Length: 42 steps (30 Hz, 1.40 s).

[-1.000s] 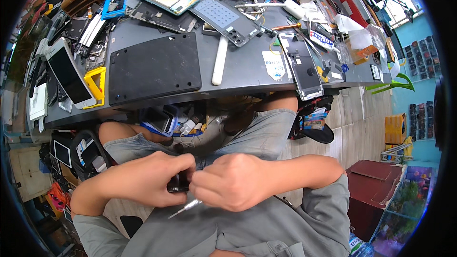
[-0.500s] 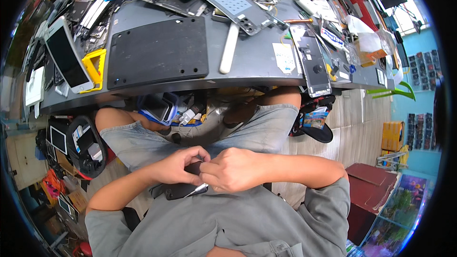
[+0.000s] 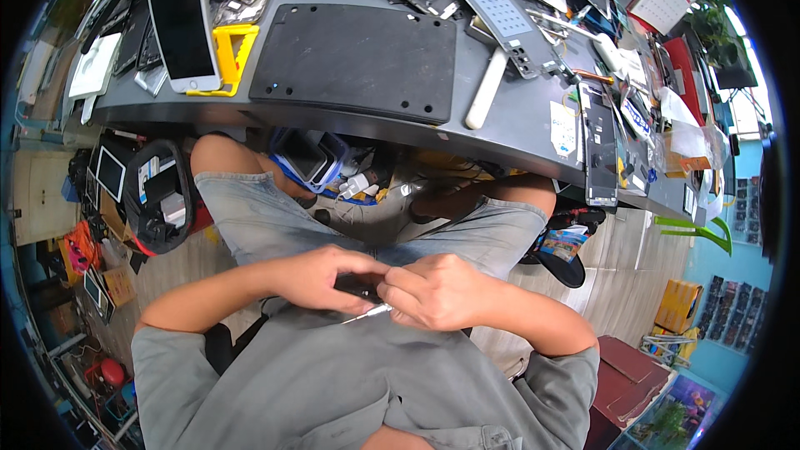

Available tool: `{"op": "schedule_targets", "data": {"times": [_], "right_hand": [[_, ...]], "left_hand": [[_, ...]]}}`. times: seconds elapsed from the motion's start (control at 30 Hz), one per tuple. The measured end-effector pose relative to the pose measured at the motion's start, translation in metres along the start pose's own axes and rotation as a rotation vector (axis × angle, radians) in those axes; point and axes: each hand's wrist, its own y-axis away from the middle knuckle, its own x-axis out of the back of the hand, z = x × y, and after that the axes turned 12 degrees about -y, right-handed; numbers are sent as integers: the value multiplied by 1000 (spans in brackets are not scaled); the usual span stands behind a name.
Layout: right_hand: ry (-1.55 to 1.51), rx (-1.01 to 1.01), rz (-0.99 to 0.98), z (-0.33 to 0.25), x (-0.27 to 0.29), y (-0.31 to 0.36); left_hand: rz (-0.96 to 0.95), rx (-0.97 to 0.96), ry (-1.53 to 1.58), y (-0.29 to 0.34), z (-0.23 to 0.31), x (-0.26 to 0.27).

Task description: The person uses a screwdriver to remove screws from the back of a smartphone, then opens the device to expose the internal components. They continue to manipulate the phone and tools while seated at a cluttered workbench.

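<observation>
My left hand point(image 3: 322, 277) is above my lap, its fingers and thumb curled round a dark object point(image 3: 358, 286) that is mostly hidden between the hands. Close against it, my right hand point(image 3: 433, 290) is closed, its fingertips meeting the left ones. A slim pointed tool point(image 3: 369, 313), silver and white, sticks out from under the right fingers. Its thin tip points down and left, toward my shirt. The tool's other end is covered by the hand, so its exact kind is unclear.
Ahead stands a grey workbench point(image 3: 515, 148) with a black mat point(image 3: 354, 62). A white phone point(image 3: 185, 29) leans on a yellow stand point(image 3: 236, 58). Phone parts crowd the bench, and a white-handled tool point(image 3: 487, 90) lies beside the mat. Below is a blue bin point(image 3: 321, 179) of devices.
My view has shifted, so the bench sits higher and further right. A black phone-like slab with a camera corner showed below my hands before; now only a dark part shows between them.
</observation>
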Motion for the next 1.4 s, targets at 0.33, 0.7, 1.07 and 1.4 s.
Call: {"op": "schedule_targets", "data": {"times": [0.33, 0.7, 1.07, 1.4], "right_hand": [[176, 53, -24, 4, 4, -8], [69, 30, -13, 1, 10, -13], [89, 28, -21, -2, 19, -13], [67, 17, -39, 2, 17, -10]], "left_hand": [[-41, 75, 166, -11, -2, 25], [-120, -38, 255, 5, -12, -3], [-107, 60, 299, 1, 1, 26], [-39, 153, 210, -3, 6, 14]]}}
